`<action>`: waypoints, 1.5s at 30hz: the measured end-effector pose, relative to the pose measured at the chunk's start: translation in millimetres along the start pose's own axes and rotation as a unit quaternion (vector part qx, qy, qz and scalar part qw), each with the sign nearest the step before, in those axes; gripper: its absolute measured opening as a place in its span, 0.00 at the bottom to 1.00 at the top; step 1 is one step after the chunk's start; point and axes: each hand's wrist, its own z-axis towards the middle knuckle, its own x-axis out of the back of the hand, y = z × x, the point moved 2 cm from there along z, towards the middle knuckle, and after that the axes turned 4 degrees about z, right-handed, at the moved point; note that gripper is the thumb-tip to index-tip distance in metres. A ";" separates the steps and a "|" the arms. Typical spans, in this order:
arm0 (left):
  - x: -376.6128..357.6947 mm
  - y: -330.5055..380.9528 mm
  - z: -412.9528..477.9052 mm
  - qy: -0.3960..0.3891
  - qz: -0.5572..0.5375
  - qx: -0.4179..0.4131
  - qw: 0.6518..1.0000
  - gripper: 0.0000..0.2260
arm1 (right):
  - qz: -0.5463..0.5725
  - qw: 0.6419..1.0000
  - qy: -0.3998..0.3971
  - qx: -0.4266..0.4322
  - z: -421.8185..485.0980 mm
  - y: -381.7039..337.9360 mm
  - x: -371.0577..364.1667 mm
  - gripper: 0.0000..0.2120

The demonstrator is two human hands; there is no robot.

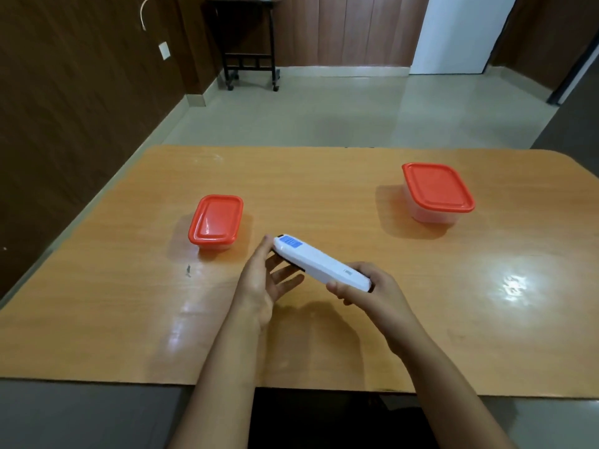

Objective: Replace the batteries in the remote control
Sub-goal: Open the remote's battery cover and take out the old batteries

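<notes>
Remote: a slim white plastic remote control (321, 263), long and rounded at the edges, is held above the middle of the table, nearer its near edge, tilted with its back upward; a blue label sits at its far end and a dark face shows along the underside.
Right hand: the right hand (366, 294) grasps the remote's near end, fingers curled round it.
Left hand: the left hand (265, 280) cups the far end from beneath, palm turned inward, fingers spread loosely, thumb against the edge.
Table: a glossy orange-brown wood-grain laminate table (129, 303) with rounded far corners, catching bright glare toward its right edge.
Left container: a small rectangular clear plastic box with a smooth red lid (216, 222), lid on, stands left of the hands, toward the left edge.
Right container: a squarer clear plastic tub with a red snap lid (437, 191), lid on, stands toward the far right corner, well apart from the first.
Mark: a small dark speck (188, 269) lies near the left box.
</notes>
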 end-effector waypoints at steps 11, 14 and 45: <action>-6.0 -10.2 -9.1 0.026 0.003 -0.038 0.999 0.05 | 0.412 0.901 -0.037 -0.127 29.5 7.8 -23.6 0.20; 6.8 -3.1 -4.6 0.066 0.129 -0.093 0.985 0.04 | 0.425 0.892 -0.023 -0.151 30.5 10.8 -25.6 0.16; 5.8 -9.0 12.0 0.015 0.144 -0.135 0.980 0.29 | 0.283 0.861 -0.359 -0.224 2.9 -2.0 -48.8 0.12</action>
